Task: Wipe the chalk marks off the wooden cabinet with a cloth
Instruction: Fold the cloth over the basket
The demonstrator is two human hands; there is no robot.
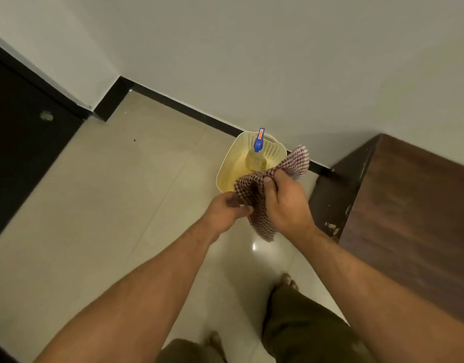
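A red-and-white checked cloth is held in front of me above the floor, bunched between both hands. My right hand grips its upper middle, with one corner sticking up to the right. My left hand pinches the cloth's left side, and a loose end hangs down below the hands. The dark wooden cabinet stands to the right against the wall. White scuffs or marks show on its near left corner.
A cream perforated plastic basket sits on the tiled floor by the wall, holding a spray bottle with a blue trigger. A black door is at the left. My bare feet and olive trousers are below.
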